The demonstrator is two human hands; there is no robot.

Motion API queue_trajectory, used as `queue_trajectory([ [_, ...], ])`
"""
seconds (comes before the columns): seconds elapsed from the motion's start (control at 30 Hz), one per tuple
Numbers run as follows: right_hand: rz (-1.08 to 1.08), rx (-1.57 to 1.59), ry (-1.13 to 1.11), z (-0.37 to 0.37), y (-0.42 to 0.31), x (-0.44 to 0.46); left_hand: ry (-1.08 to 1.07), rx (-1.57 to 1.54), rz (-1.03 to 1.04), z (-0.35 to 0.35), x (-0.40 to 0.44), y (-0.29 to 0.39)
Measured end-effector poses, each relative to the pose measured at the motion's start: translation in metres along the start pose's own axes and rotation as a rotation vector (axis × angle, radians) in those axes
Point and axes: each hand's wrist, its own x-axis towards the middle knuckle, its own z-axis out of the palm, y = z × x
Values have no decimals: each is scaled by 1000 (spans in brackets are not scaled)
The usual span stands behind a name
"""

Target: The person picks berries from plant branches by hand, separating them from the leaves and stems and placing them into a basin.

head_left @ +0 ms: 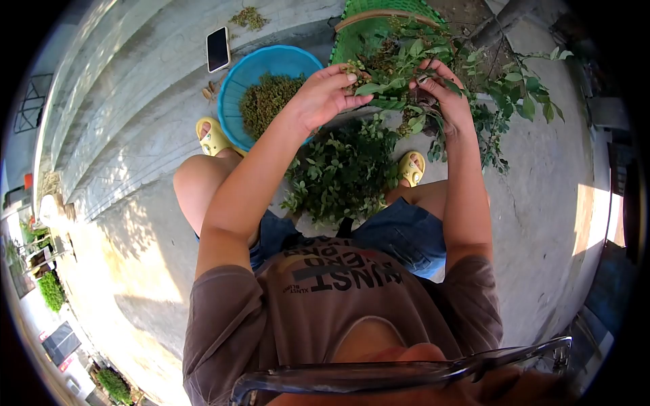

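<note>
My left hand point(328, 98) has its thumb and index finger closed on a small cluster of greenish berries point(355, 70) at the tip of a leafy sprig. With my right hand point(445, 98) I grip a leafy branch point(399, 84), its stems running between thumb and fingers. Left of my left hand stands a blue plastic basin point(233, 81), part filled with small greenish-brown berry clusters point(269, 101). Below my hands, between my legs, lies a heap of leafy green cuttings point(345, 169). Behind the branch is a green woven basket point(352, 40) with more sprigs, partly hidden.
A phone point(218, 49) lies on the concrete step point(162, 61) beside the basin. A small pile of berry clusters point(248, 18) is farther up the step. Leafy branches point(521, 88) stick out to the right. My feet in yellow clogs point(213, 137) flank the basin and heap.
</note>
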Motion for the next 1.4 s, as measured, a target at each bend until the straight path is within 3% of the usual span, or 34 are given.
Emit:
queue_trajectory([
  [0.27, -31, 115, -191, -21, -4, -1, -145, 79, 7, -3, -13, 7],
  [0.57, -103, 143, -256, -24, -13, -10, -102, 153, 60, -10, -24, 34],
  [0.63, -91, 157, -267, -24, -16, -12, 113, 459, 51, -24, -25, 44],
  [0.67, -95, 169, -240, -25, -17, -12, 106, 456, 52, -39, -24, 48],
  [0.73, -98, 176, -209, -19, -21, -16, 349, 1483, 150, -69, -18, 48],
  [0.77, -99, 188, -155, -12, -26, -20, 345, 1480, 152, -77, -16, 40],
  [0.83, -101, 198, -98, -8, -29, -22, 539, 2174, 759, -70, -24, 32],
  [0.87, -125, 146, -161, -10, -28, -20, 537, 2172, 761, -66, -24, 30],
  [0.93, -146, 93, -253, -11, -25, -14, 198, 1580, 653, -9, -30, 33],
  [1.0, -158, 87, -280, -12, -17, -9, 44, 1344, 617, 27, -34, 24],
  [1.17, -122, -6, -255, -8, -9, -8, -98, 1151, 726, 66, -33, -4],
  [1.4, -140, -16, -249, 2, -11, -8, -36, 1111, 768, 65, -26, -20],
])
